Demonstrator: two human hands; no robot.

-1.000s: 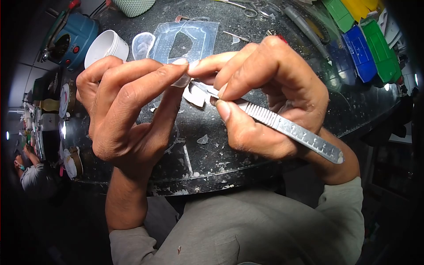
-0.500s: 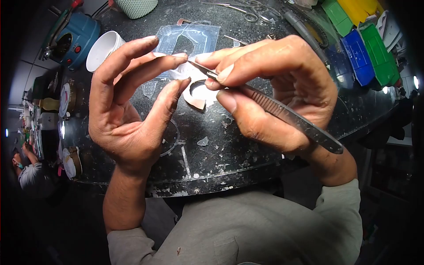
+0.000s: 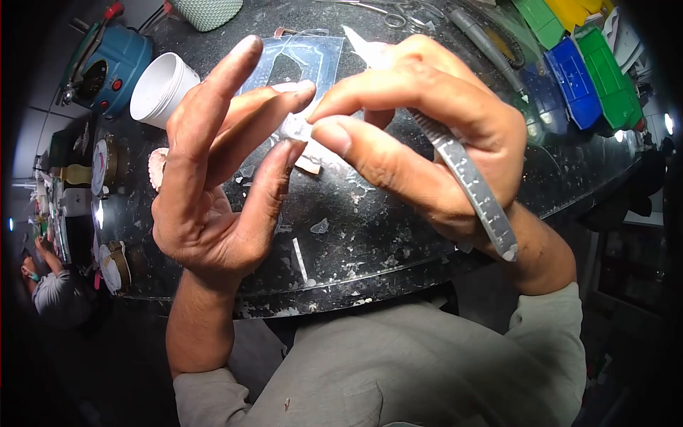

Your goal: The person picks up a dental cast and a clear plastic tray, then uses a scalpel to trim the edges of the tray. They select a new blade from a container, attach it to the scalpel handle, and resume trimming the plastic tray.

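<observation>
A small whitish translucent piece (image 3: 295, 127) is pinched between the thumb and fingers of my left hand (image 3: 220, 164). My right hand (image 3: 434, 135) touches the same piece with thumb and index fingertip, while its other fingers hold a dark metal scalpel handle (image 3: 477, 188) lying across the palm. The handle's ruled end points down toward the wrist, and a pointed tip (image 3: 353, 41) shows beyond the upper fingers. Just below the small piece, a pale curved object (image 3: 309, 165) on the black table is partly hidden by my hands.
A white cup (image 3: 162, 89) and a blue machine (image 3: 117, 75) stand at the upper left. Behind my hands lies a clear plastic sheet (image 3: 327, 60). Scissors (image 3: 395, 19) are at the top, blue (image 3: 575, 89) and green bins at the right. Another person (image 3: 53, 285) is far left.
The metal tool has swung back into my right palm, its tip away from the piece. My right thumb and index finger have moved onto the piece. A pinkish ridged object now shows behind my left hand.
</observation>
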